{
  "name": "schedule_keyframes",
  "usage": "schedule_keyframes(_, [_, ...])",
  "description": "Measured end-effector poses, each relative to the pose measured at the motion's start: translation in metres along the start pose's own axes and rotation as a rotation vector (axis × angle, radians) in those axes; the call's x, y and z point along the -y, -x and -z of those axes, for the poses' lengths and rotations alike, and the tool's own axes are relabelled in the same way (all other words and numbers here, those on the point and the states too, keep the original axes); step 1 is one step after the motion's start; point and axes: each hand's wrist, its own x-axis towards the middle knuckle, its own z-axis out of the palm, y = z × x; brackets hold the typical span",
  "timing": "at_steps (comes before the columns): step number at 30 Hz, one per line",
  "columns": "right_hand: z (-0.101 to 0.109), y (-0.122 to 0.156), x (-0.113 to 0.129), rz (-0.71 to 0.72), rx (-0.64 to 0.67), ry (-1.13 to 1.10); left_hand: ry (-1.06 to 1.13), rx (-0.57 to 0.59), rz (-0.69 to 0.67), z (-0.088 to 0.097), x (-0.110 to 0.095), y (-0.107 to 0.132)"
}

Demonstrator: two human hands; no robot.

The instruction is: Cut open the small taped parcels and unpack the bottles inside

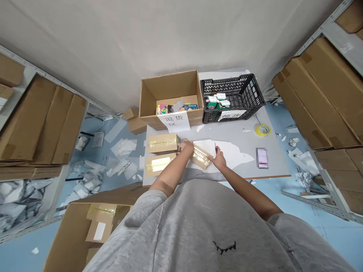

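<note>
My left hand (pixel 185 146) grips one end of a small gold-taped cardboard box (pixel 200 156) lying on the grey table (pixel 241 130). My right hand (pixel 219 158) sits at the box's other end, pinching a thin tool with a red tip (pixel 215 147). A white sheet (pixel 227 155) lies under and beyond the box. Just left of my left hand lie two more taped cardboard boxes (pixel 163 143) (pixel 159 164), side by side. My grey shirt (pixel 198 226) fills the bottom of the view.
An open carton (pixel 170 90) holding small packages and a black plastic crate (pixel 232 98) stand at the table's far edge. A yellow tape roll (pixel 262 130) and a phone (pixel 262 158) lie right. Shelves of cartons flank the table; paper scraps litter the floor.
</note>
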Motion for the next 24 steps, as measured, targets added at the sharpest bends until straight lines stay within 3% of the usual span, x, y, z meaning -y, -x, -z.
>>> schedule_keyframes(2, [-0.006, -0.002, -0.009, -0.082, -0.022, -0.075, -0.018, -0.060, -0.061, -0.006, 0.000, 0.007])
schedule_keyframes(6, [-0.021, -0.009, -0.015, -0.218, 0.022, -0.321, -0.010, -0.112, -0.569, -0.019, 0.003, 0.022])
schedule_keyframes(8, [-0.023, -0.018, -0.010, -0.229, -0.012, -0.440, -0.025, -0.127, -0.652, -0.024, 0.006, 0.029])
schedule_keyframes(12, [-0.008, -0.043, 0.002, -0.211, -0.138, -0.506, -0.054, -0.201, -0.588, -0.033, 0.012, 0.040])
schedule_keyframes(16, [0.006, -0.053, 0.002, -0.122, -0.123, -0.404, -0.025, -0.281, -0.388, -0.046, 0.009, 0.047])
schedule_keyframes(19, [0.003, -0.047, -0.005, -0.069, -0.081, -0.320, 0.015, -0.307, -0.252, -0.054, 0.004, 0.048])
schedule_keyframes(21, [-0.005, -0.042, -0.008, -0.068, -0.036, -0.302, 0.027, -0.314, -0.242, -0.057, 0.004, 0.047])
schedule_keyframes(24, [-0.016, -0.040, -0.008, -0.099, 0.022, -0.316, 0.045, -0.328, -0.354, -0.059, 0.008, 0.046])
